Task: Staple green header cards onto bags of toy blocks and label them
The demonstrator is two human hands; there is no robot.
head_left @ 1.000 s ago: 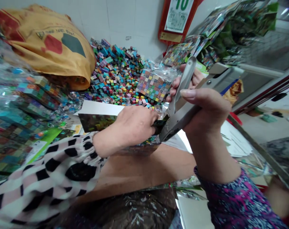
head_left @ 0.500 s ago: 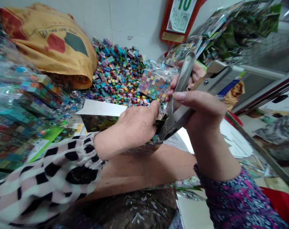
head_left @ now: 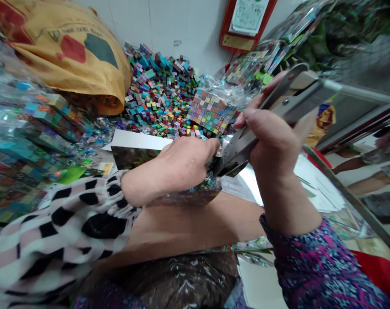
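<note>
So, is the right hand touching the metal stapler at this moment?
Touching. The head view shows the right hand wrapped around the metal stapler, fingers over its upper lever and no gap visible. The left hand holds the packet beneath.

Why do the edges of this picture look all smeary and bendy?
Head view: the middle is sharp, so the left hand, right hand, stapler and pile of little cubes show clearly; the corners smear, blurring the packets on the left and upper right; the wide lens bends the metal rail; light is soft, without harsh shadows.
</note>
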